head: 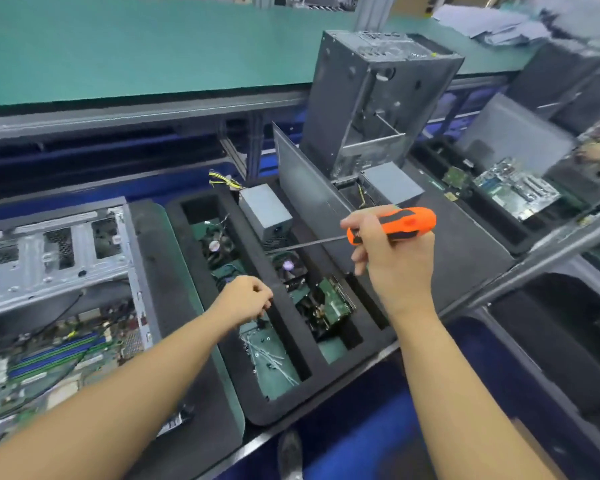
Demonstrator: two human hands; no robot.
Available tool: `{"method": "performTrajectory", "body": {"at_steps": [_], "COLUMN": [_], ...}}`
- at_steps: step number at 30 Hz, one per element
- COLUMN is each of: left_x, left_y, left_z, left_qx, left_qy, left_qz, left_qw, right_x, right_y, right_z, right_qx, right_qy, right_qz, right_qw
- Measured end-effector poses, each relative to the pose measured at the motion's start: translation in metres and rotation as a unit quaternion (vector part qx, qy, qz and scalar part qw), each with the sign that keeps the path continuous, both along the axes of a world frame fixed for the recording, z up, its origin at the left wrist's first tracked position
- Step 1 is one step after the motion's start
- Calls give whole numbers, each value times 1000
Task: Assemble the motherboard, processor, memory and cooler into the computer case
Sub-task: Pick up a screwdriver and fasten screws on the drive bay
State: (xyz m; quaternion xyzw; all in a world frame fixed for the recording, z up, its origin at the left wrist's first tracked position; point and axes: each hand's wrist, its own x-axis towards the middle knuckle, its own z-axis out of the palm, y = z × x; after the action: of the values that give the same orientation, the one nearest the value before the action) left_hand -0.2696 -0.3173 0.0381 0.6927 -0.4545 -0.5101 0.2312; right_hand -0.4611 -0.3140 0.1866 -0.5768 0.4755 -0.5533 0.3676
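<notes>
Left hand (246, 299) at foam tray (278, 407) divider, right hand (395, 265) holding screwdriver (400, 224) above

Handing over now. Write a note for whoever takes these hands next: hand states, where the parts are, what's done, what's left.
Right hand grips the orange screwdriver, shaft pointing left over the foam tray.
Left hand, fingers curled, is over the loose screws in the tray's left compartment; unclear whether it holds one.
Done: motherboard lies in the open case at left.
Left: a cooler sits in the tray, not yet fitted.
</notes>
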Motion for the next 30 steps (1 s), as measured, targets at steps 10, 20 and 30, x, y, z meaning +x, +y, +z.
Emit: {"method": "performTrajectory", "body": {"at_steps": [10,20,30], "left_x": [-29,-61,-58], "left_y": [-7,-6,-10], "left_z": [-100,-145,-148], "left_qx": [80,99,113], "left_qy": [-423,-448,-424], "left_qz": [-224,-179,-182], "left_qw": [874,871,880], "right_x": [-11,-33,-32], "right_y": [-33,-60,-76], "right_z": [-26,-49,-52], "right_qx": [61,53,64], "right_qy": [-51,-73,-77], "right_qz": [100,173,194], "right_qw": [992,981,976]}}
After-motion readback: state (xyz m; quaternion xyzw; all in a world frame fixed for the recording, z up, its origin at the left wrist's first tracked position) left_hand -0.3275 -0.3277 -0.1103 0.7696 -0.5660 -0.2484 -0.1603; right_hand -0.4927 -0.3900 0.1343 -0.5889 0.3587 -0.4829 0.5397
